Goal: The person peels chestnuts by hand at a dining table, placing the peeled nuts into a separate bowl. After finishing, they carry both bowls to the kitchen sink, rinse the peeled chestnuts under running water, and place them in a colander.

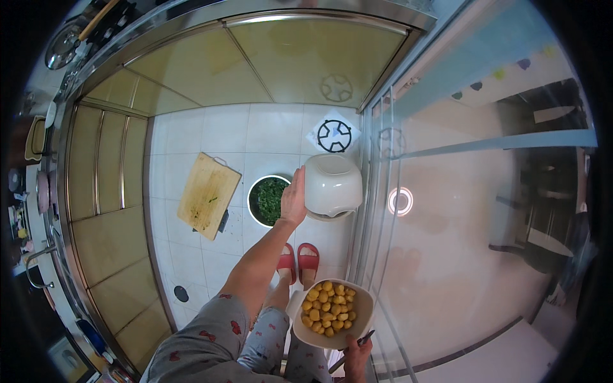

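My left hand (293, 197) reaches forward with its fingers stretched out and together, against or just beside the left side of a white, glossy plastic bin (333, 184). Nothing shows in that hand. Left of it, partly covered, stands a white-rimmed bowl (255, 216) of chopped green leaves (270, 197). Close to my body, my right hand (357, 359) grips the lower right rim of a white basin (299, 299). Several small, peeled yellow pieces (330, 309), perhaps chestnuts or small potatoes, lie in it. A dark, slim tool (352, 352), possibly a knife, is also in my right hand.
A wooden cutting board (209, 196) with green scraps lies on the tiled floor (222, 129), over a dark object. A black ring-shaped stand (334, 136) rests beyond the bin. Cabinets and a glass sliding door (378, 215) border the floor. A drain (181, 293) is at lower left.
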Demonstrator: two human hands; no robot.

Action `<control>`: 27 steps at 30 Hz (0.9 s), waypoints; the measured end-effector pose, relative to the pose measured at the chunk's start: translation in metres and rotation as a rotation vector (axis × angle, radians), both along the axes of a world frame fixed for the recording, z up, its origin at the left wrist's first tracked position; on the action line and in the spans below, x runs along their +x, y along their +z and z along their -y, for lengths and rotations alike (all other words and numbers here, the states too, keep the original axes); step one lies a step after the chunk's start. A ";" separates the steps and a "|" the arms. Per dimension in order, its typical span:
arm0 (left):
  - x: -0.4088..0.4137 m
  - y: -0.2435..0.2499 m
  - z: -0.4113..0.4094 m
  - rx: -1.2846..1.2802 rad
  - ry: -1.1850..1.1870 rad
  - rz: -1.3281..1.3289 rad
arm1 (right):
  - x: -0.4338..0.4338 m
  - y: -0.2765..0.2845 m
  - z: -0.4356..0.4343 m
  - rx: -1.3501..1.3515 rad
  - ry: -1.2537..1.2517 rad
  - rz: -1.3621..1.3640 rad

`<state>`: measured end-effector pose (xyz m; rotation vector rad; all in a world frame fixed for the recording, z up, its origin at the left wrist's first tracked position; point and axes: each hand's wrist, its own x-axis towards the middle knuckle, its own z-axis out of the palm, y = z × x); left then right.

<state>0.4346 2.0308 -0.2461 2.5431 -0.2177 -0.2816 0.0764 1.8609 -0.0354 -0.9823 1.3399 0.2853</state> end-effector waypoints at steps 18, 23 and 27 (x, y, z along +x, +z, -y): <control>0.003 0.074 -0.022 -0.880 0.824 -1.075 | 0.044 0.077 0.005 -0.074 0.084 0.189; -0.025 0.168 -0.081 -1.204 0.922 -1.146 | 0.035 0.114 0.001 -0.090 0.103 0.254; -0.087 0.273 -0.159 -1.377 0.967 -1.106 | 0.026 0.161 -0.009 -0.126 0.163 0.288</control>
